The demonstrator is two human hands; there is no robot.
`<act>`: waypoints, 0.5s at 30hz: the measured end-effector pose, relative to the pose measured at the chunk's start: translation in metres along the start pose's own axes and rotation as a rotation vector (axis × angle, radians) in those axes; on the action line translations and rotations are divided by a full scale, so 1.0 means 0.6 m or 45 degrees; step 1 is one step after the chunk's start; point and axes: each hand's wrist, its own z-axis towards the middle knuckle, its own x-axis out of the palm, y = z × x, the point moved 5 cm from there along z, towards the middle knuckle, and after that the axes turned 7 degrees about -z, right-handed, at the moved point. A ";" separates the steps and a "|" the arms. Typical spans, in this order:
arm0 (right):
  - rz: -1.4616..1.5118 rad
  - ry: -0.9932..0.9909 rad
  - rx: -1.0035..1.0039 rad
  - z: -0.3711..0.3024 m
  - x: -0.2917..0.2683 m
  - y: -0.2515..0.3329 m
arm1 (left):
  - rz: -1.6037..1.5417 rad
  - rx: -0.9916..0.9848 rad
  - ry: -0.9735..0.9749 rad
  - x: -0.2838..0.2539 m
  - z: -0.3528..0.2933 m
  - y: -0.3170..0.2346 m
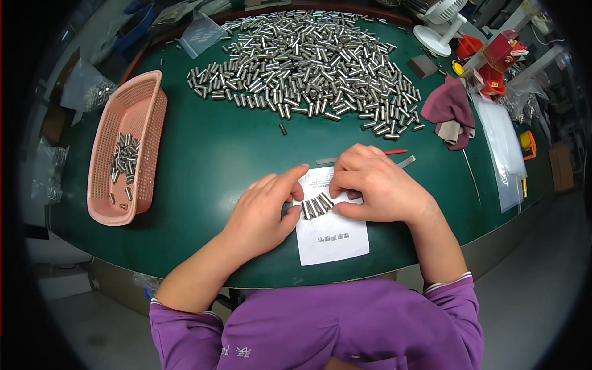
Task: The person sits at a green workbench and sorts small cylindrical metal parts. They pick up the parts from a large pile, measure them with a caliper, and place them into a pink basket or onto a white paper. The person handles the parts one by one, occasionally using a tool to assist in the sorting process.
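A short row of small metal pins [317, 206] lies side by side on a white printed sheet [333, 246] near the front of the green table. My left hand [262, 206] is at the row's left end, thumb and index finger apart, fingertips by the outermost pin. From the right, my right hand [376, 188] curves around the other end, its thumb close to the last pin and a gap between thumb and index finger. A small dark brown piece [353, 194] shows in that gap; whether the hand holds it cannot be seen.
A big heap of metal pins [308, 61] covers the table's far side, one loose pin [283, 129] before it. A pink basket [157, 123] with some pins stands left. Beyond my right hand lie a red stick [396, 152] and a purple cloth [447, 105]; a white fan [435, 38] stands behind.
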 end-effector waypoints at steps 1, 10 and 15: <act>-0.002 -0.006 -0.003 0.000 0.000 -0.001 | -0.001 -0.002 0.000 0.001 0.000 0.001; -0.005 -0.032 0.019 -0.003 -0.006 -0.012 | 0.014 -0.002 0.000 0.002 0.002 -0.001; -0.018 -0.009 0.039 -0.003 -0.007 -0.015 | 0.014 0.010 -0.008 0.003 0.002 -0.003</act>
